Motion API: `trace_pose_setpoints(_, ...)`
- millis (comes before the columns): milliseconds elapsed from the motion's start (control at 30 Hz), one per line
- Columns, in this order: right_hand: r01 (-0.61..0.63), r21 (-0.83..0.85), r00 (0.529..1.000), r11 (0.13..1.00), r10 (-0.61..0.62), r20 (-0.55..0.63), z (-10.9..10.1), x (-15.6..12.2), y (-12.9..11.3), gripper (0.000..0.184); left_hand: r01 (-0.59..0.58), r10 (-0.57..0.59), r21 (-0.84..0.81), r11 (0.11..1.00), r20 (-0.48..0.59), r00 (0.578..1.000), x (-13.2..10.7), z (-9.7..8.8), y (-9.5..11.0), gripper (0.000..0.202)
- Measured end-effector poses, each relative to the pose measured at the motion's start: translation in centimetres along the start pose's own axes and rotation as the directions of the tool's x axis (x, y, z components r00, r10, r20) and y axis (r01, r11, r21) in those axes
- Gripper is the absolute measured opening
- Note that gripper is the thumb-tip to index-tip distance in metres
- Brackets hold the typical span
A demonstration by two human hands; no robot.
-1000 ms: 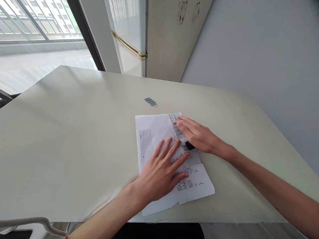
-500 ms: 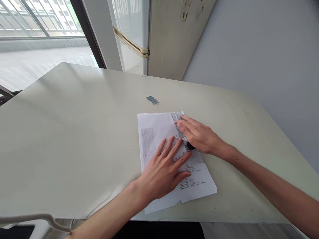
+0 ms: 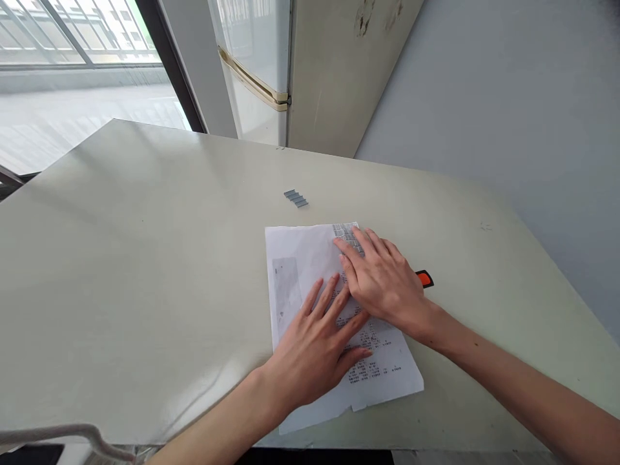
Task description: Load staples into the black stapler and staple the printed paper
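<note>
Sheets of white paper (image 3: 290,243) lie stacked on the table, printed with rows of text and a dark grid at the upper right. My left hand (image 3: 322,342) rests flat on them, fingers spread and holding nothing. Farther up, my right hand (image 3: 382,278) lies over the printed part with its fingers stretched out, the thumb side close to my left fingertips. A black-edged orange object (image 3: 425,279) sticks out from behind my right hand; the rest is hidden, so its kind is unclear.
Beyond the paper lie grey ridged strips (image 3: 296,198) that look like staples. The pale table (image 3: 169,258) meets a grey wall on the right. A white fridge (image 3: 256,64) stands behind it, and a cable (image 3: 72,433) crosses the lower left corner.
My right hand has turned and flattened farther over the paper. The black part below its palm is now covered, and an orange end shows on its right. My left hand stays in place.
</note>
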State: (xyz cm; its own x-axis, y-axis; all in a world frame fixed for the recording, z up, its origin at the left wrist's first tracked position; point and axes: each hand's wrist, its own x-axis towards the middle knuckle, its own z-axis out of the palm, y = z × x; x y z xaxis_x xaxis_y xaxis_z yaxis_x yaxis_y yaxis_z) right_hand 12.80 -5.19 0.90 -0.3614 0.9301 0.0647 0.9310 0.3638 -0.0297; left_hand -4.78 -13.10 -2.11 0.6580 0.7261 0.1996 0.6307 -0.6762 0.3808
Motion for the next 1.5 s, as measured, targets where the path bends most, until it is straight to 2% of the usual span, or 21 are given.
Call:
trace_pose_setpoints(100,0.017,0.005,1.0,1.0,-0.017,-0.014,0.0,0.1,-0.2,0.053,-0.001,0.001,0.005,1.0,0.005,1.0,0.0,0.0,0.0,0.063)
trace_pose_setpoints(200,-0.036,0.143,0.999,0.989,0.034,0.017,-0.6,0.3,0.5,0.053,-0.007,0.007,0.013,1.0,-0.021,1.0,-0.2,0.1,-0.1,0.062)
trace_pose_setpoints(300,-0.1,0.405,0.995,0.909,0.085,0.055,-1.4,0.2,2.2,0.052,-0.024,0.026,0.034,0.999,-0.042,0.999,-0.4,0.1,-0.3,0.059)
trace_pose_setpoints(367,-0.071,0.548,0.997,0.833,0.073,0.019,-1.8,-0.1,3.6,0.051,-0.035,0.036,0.049,0.998,-0.031,0.999,-0.5,-0.1,-0.6,0.058)
trace_pose_setpoints(433,-0.006,0.615,0.999,0.789,0.037,-0.037,-2.0,-0.6,4.8,0.05,-0.039,0.04,0.058,0.998,-0.013,0.999,-0.7,-0.5,-1.0,0.059)
trace_pose_setpoints(567,0.035,0.643,0.998,0.765,0.01,-0.065,-1.5,-1.8,6.5,0.047,-0.042,0.041,0.048,0.998,0.023,0.999,-1.4,-1.9,-2.3,0.058)
trace_pose_setpoints(767,0.006,0.729,0.999,0.685,0.025,-0.031,0.8,-3.8,9.7,0.053,-0.053,0.05,0.034,0.998,0.086,0.995,-2.6,-3.8,-4.1,0.055)
trace_pose_setpoints(967,0.0,0.761,0.995,0.648,0.077,-0.065,2.0,-3.9,11.0,0.058,-0.011,0.01,0.007,1.0,0.114,0.993,-2.3,-5.5,-5.4,0.048)
trace_pose_setpoints(1133,0.013,0.782,0.994,0.623,0.079,-0.08,2.4,-3.4,11.8,0.058,0.06,-0.061,0.017,0.998,0.062,0.996,-1.6,-5.7,-6.4,0.036)
trace_pose_setpoints(1267,-0.02,0.806,0.995,0.591,0.094,-0.044,2.4,-3.7,12.2,0.056,0.133,-0.133,0.006,0.991,-0.041,0.99,-1.1,-5.2,-6.2,0.039)
trace_pose_setpoints(1333,-0.046,0.845,0.993,0.533,0.116,-0.019,2.2,-3.8,12.3,0.053,0.148,-0.148,-0.005,0.989,-0.07,0.987,-0.5,-5.0,-5.7,0.04)
trace_pose_setpoints(1500,-0.076,0.948,0.97,0.31,0.243,-0.002,2.6,-3.6,12.8,0.036,0.121,-0.122,-0.024,0.992,-0.078,0.989,2.2,-4.4,-3.9,0.032)
